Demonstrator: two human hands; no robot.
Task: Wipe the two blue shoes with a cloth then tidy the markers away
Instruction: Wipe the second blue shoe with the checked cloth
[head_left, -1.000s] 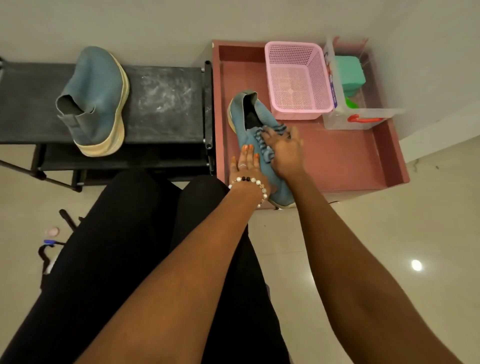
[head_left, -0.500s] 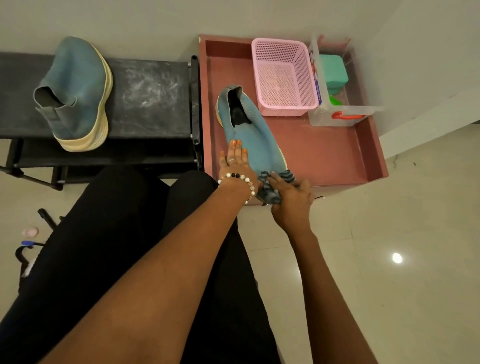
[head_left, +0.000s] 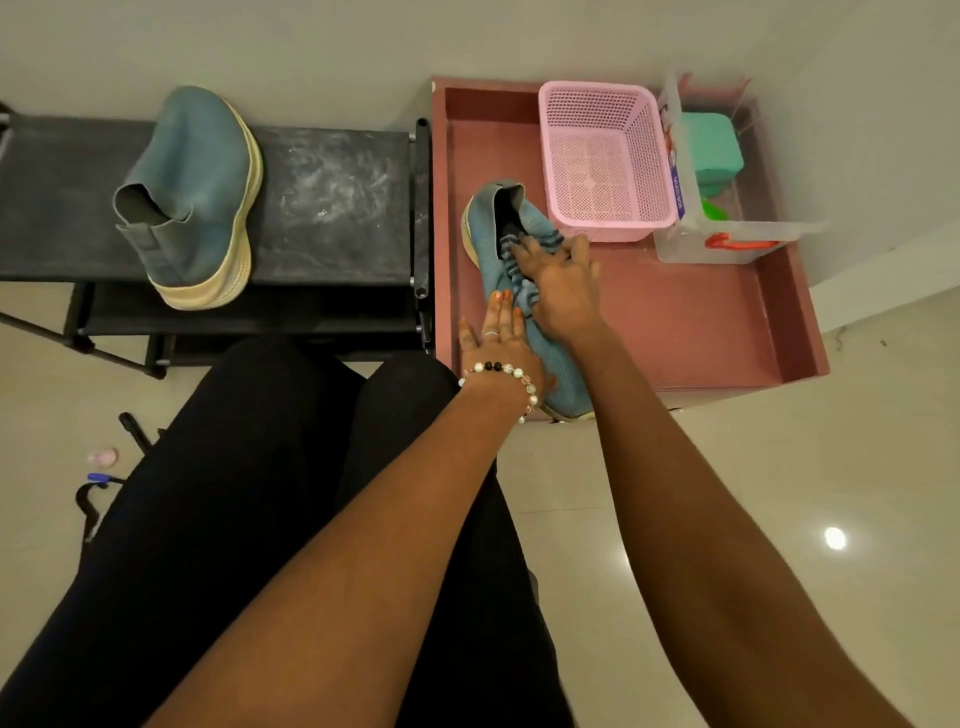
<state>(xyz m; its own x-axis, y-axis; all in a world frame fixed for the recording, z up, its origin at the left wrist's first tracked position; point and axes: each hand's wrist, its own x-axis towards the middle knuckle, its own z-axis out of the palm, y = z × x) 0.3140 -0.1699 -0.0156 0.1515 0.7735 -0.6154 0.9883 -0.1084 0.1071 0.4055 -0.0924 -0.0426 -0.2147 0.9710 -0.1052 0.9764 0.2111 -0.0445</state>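
Right hand (head_left: 563, 291) slid cloth (head_left: 524, 283) heelward — left hand (head_left: 501, 348) steadies shoe (head_left: 563, 371).

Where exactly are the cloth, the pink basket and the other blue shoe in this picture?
cloth (head_left: 524, 283): head view, on its striped folds beside the right hand.
pink basket (head_left: 644, 161): head view, on its right mesh wall.
blue shoe on the black rack (head_left: 197, 176): head view, on its upper side.
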